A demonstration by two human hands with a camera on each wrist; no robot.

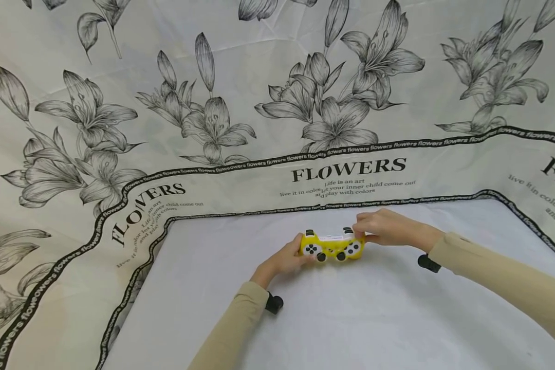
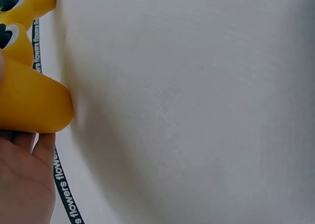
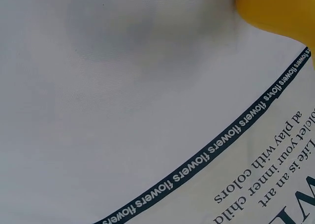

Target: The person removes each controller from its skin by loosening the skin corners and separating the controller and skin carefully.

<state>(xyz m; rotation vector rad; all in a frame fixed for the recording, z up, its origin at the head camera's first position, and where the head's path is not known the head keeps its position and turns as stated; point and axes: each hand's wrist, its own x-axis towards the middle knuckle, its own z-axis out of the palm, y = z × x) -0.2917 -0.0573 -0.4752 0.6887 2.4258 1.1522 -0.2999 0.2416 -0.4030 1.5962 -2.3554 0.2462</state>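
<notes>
A yellow game controller (image 1: 329,247) with white button areas and black thumbsticks is held up at the far part of the white table, its button side toward the head camera. My left hand (image 1: 285,257) grips its left handle, the thumb over the front. At the right end, my right hand (image 1: 385,227) pinches the controller beside the black shoulder button, fingers bent on its top corner. The left wrist view has the rounded yellow handle (image 2: 37,103) with fingers (image 2: 44,147) beneath it. Only a yellow handle end (image 3: 278,10) appears in the right wrist view; the right hand is hidden there.
The white tabletop (image 1: 351,318) spreads beneath both arms. Behind it and at its sides hangs a pale cloth (image 1: 240,190) printed with lilies, lettering and black bands. Black wrist devices (image 1: 274,303) sit under both beige sleeves.
</notes>
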